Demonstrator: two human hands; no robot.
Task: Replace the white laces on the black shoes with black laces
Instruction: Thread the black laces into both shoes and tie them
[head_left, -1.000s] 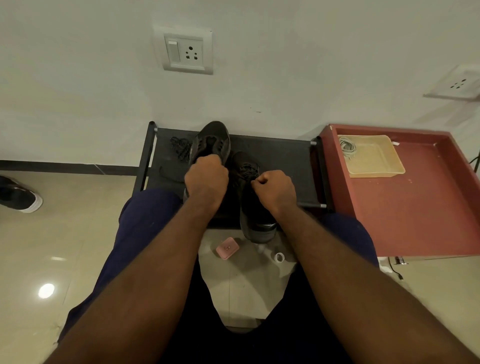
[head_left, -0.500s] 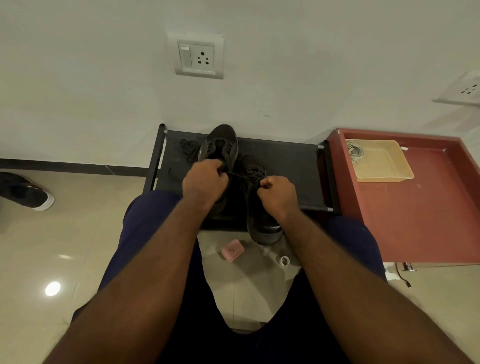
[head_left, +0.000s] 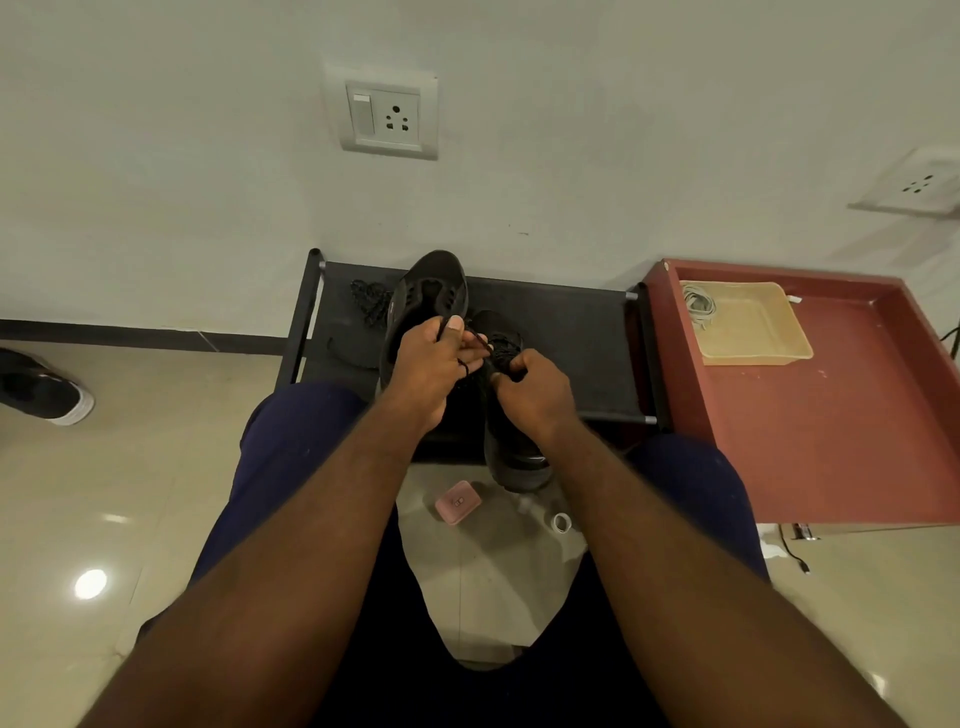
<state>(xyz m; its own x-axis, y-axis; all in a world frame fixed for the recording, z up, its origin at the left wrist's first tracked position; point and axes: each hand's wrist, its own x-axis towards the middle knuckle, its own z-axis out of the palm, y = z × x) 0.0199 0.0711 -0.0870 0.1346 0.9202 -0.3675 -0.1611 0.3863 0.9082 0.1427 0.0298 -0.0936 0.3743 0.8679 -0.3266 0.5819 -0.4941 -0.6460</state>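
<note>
Two black shoes sit side by side on the rack (head_left: 571, 332). The left shoe (head_left: 431, 291) reaches the back edge. The right shoe (head_left: 514, 447) overhangs the front edge, with a black lace (head_left: 504, 347) threaded through it. A spare black lace (head_left: 370, 301) lies bunched at the back-left corner. White laces (head_left: 698, 306) lie coiled in the tray (head_left: 753, 358).

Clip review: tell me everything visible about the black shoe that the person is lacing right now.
The black shoe looks like a dark fabric sneaker. It lies lengthwise on the black rack, its near end overhanging the front edge. A black lace is threaded over its tongue. The left hand pinches a strand of that lace; the right hand grips it at the eyelets. A second black shoe sits close on its left.
</note>
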